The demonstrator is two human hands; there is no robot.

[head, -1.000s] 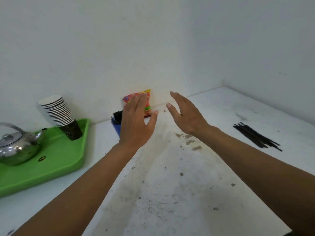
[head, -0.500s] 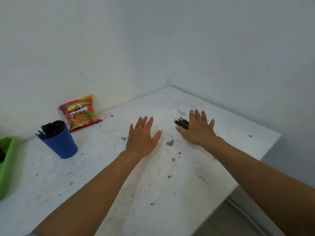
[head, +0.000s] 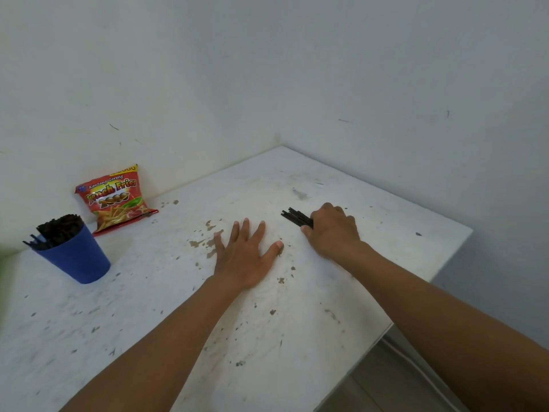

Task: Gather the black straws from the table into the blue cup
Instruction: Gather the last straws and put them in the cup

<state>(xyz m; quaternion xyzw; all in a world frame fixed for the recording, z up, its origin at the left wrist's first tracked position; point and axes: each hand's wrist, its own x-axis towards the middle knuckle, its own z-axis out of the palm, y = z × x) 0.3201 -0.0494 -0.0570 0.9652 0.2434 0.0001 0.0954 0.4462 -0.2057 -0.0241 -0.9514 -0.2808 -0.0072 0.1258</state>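
The right hand (head: 331, 231) lies knuckles up on the white table (head: 386, 248), its fingers curled down around a bundle of black straws (head: 297, 217). The straw ends stick out past the thumb side of the fist, pointing up and to the left; the rest of the bundle is hidden under the palm. The fingertips themselves are tucked out of sight (how tightly they close cannot be told).

The left hand (head: 245, 254) rests flat on the table, palm down, fingers straight and spread wide, thumb angled out toward the right hand. It holds nothing. A narrow strip of bare table lies between the left thumb tip and the right thumb.

The blue cup (head: 75, 258) stands well to the left of the left hand's little finger, leaning slightly in this wide view, and is packed with black straws (head: 61, 230) that rise above its rim.

A red snack packet (head: 114, 199) leans against the wall beyond the cup, up and to the left of the left fingertips. The table surface around both hands shows chipped, stained patches.
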